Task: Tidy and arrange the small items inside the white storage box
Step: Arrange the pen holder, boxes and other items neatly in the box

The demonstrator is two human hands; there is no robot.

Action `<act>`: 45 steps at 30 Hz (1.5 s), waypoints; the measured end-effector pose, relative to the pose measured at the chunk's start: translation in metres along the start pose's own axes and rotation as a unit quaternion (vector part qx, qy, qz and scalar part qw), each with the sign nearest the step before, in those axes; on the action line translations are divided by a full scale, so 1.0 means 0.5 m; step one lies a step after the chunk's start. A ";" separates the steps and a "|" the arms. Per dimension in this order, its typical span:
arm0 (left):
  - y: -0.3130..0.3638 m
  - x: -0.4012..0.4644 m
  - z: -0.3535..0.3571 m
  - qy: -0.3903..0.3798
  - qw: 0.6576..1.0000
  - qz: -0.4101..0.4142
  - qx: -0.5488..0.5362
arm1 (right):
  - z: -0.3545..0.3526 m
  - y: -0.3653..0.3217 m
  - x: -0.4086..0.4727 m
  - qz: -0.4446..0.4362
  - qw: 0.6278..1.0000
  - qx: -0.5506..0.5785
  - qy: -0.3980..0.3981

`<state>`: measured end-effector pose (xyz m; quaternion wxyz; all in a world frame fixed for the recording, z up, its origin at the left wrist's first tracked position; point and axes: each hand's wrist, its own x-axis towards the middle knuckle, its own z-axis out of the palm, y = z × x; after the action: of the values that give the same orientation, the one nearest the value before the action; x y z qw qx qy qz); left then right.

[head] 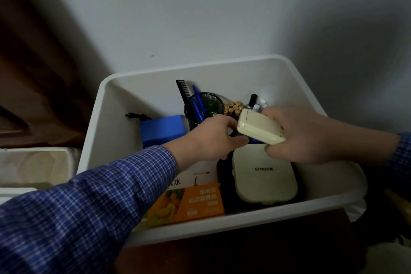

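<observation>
A white storage box (115, 95) stands against the wall. My right hand (311, 138) grips a small cream case (259, 130) above a larger cream case (264, 176) that lies on a black pad. My left hand (209, 140) reaches in just left of the small case, fingers curled around something dark and mostly hidden. A black mesh pen cup (204, 107) with blue pens and a comb stands at the back. Beside it are gold-topped batteries (233, 107) and small bottles (258, 102). A blue box (162, 130) and an orange-and-white carton (195, 198) lie at the left and front.
A pale container (33, 164) sits left of the box. A brown curtain (33, 62) hangs at the far left. The wall rises right behind the box. Dark furniture lies below its front rim.
</observation>
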<state>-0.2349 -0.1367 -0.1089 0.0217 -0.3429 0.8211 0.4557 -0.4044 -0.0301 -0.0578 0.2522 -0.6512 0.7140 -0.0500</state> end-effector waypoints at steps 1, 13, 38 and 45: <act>-0.001 0.000 0.004 0.013 1.000 -0.003 -0.005 | 0.001 -0.001 0.004 0.002 1.000 0.003 0.009; -0.007 -0.038 -0.016 0.030 0.985 -0.033 -0.165 | 0.017 0.003 0.041 0.000 0.996 -0.081 0.043; -0.122 -0.214 -0.184 -0.083 0.877 -0.007 0.472 | 0.197 -0.201 0.138 -0.154 0.987 0.028 -0.043; -0.121 -0.178 -0.167 -0.211 0.872 -0.081 0.434 | 0.175 -0.191 0.135 -0.125 0.983 0.071 -0.116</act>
<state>-0.1083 -0.1732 -0.0736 0.3775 -0.2601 0.8817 0.1116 -0.2822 -0.0863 -0.1157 0.3709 -0.7172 0.5872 -0.0562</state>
